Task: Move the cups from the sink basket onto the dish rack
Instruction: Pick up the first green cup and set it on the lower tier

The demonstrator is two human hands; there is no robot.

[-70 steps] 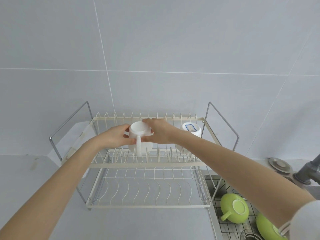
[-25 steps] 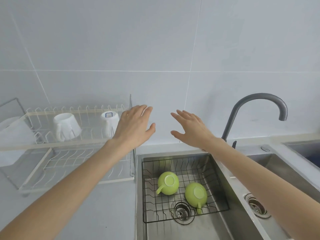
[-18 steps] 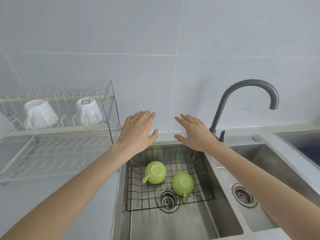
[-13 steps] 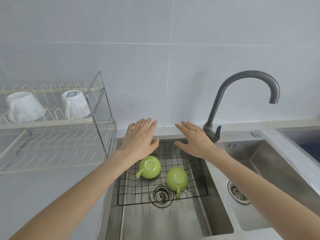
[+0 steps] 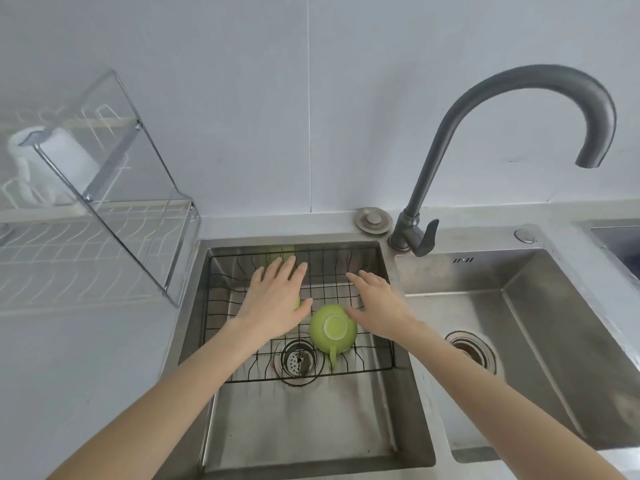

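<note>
A green cup [image 5: 333,329] lies upside down in the black wire sink basket [image 5: 367,362], handle toward me. My left hand [image 5: 275,301] is spread flat over a second green cup, of which only a sliver [image 5: 297,302] shows. My right hand [image 5: 379,304] hovers open just right of the visible green cup, fingers apart. The dish rack [image 5: 104,216] stands on the counter at the left, with a white cup [image 5: 65,157] upside down on its upper tier.
A dark curved faucet [image 5: 485,109] rises behind the right edge of the left sink. A second steel basin [image 5: 519,341] lies to the right. A round metal plug [image 5: 373,220] sits on the ledge. The rack's metal side frame [image 5: 138,188] juts out toward the sink.
Both hands have dropped from above the sink rim down into the basket. The left hand now covers the left green cup. The view has shifted right, away from the rack.
</note>
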